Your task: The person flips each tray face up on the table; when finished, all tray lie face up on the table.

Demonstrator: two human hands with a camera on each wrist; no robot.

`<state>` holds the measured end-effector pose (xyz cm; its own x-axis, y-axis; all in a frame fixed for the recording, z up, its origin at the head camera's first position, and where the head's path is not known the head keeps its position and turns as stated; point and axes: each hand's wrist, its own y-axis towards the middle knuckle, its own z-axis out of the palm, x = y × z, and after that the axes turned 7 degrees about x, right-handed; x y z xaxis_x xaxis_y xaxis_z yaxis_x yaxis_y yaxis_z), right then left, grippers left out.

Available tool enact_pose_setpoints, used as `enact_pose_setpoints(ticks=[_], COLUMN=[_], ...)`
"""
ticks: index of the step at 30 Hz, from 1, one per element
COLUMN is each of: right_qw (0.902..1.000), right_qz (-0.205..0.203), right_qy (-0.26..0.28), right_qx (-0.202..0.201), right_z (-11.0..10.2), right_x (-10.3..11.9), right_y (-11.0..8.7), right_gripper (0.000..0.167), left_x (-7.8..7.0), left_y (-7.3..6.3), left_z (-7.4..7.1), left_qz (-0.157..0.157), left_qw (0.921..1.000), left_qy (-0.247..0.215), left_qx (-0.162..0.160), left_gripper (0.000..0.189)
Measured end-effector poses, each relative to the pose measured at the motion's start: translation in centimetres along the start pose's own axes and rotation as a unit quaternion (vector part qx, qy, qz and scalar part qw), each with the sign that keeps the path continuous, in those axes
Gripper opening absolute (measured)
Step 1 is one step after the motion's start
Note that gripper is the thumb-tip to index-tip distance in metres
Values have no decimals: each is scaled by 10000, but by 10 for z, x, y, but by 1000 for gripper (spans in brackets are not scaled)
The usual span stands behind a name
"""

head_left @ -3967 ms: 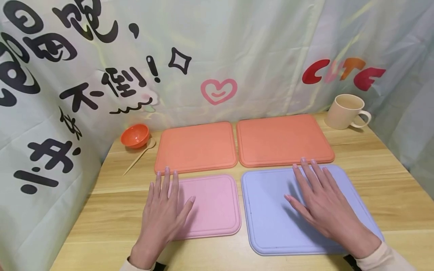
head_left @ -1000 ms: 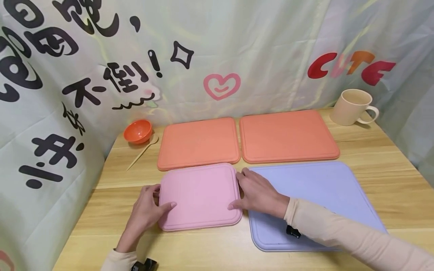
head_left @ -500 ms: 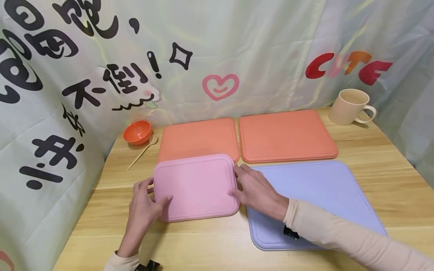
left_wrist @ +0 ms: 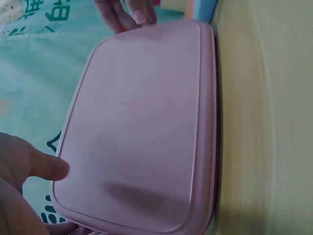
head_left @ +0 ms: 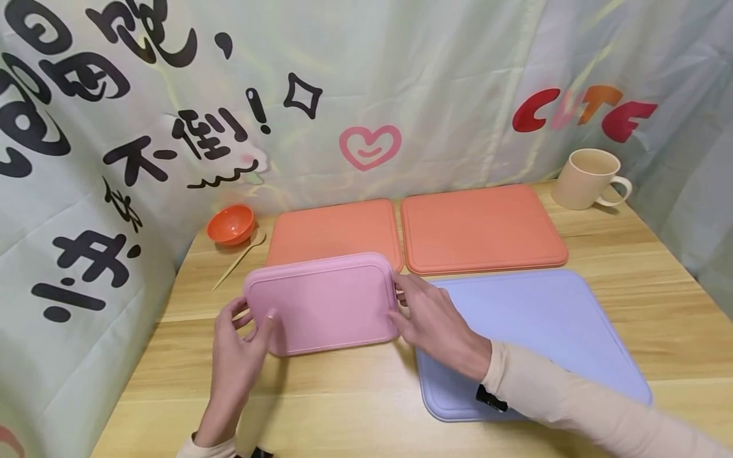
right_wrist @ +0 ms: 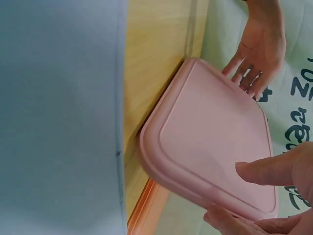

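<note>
A pink rectangular board with rounded corners and a shallow rim stands tilted, its far edge raised and its near edge low by the wooden table. My left hand holds it at the left side, thumb over the face and fingers at the edge. At the opposite side my right hand grips it the same way, the fingers partly hidden behind the edge. In the left wrist view the broad face of the pink board shows; the right wrist view has one corner of the board close by.
Two orange boards lie along the back of the table. A larger blue board lies under my right forearm. At back left are an orange bowl and wooden spoon; a beige mug stands back right.
Both hands have gone from hovering flat over the boards to gripping the pink board. It has been lifted and tilted up, shifting slightly left and away from me over the past second.
</note>
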<state>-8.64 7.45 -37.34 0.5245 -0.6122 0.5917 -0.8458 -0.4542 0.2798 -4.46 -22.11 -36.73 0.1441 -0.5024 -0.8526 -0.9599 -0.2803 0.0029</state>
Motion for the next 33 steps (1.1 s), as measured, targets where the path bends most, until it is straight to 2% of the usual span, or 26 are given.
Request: enact_pose_setpoints(ticks=[4, 8, 13, 16, 22, 26, 33], right_qw=[9996, 9985, 9964, 9959, 9942, 9908, 9827], right_qz=[60, 36, -187, -238, -131, -142, -6], right_qy=[279, 532, 744, 730, 982, 1295, 1842], right_qx=[-38, -140, -373, -469, -423, -367, -191], right_z=[-2, -4, -4, -4, -4, -3, 0], right_x=[4, 8, 10, 11, 12, 10, 6], right_y=[-4, -9, -13, -15, -19, -22, -27], right_gripper=[66, 66, 66, 65, 59, 53, 48], left_x=[-6, -9, -11, -11, -12, -13, -9], left_y=[-4, -6, -6, -7, -9, -10, -10], left_z=[0, -1, -2, -4, -3, -2, -3], left_qz=[-105, -226, -279, -273, -276, -310, -305], left_qw=[9989, 9957, 9828, 9752, 9646, 9581, 9494], left_qy=[-407, -857, -1814, -2188, -2597, -2808, -3084], left_qx=[-228, -267, -226, -207, -362, -482, -506], left_gripper=[59, 56, 53, 46, 30, 31, 35])
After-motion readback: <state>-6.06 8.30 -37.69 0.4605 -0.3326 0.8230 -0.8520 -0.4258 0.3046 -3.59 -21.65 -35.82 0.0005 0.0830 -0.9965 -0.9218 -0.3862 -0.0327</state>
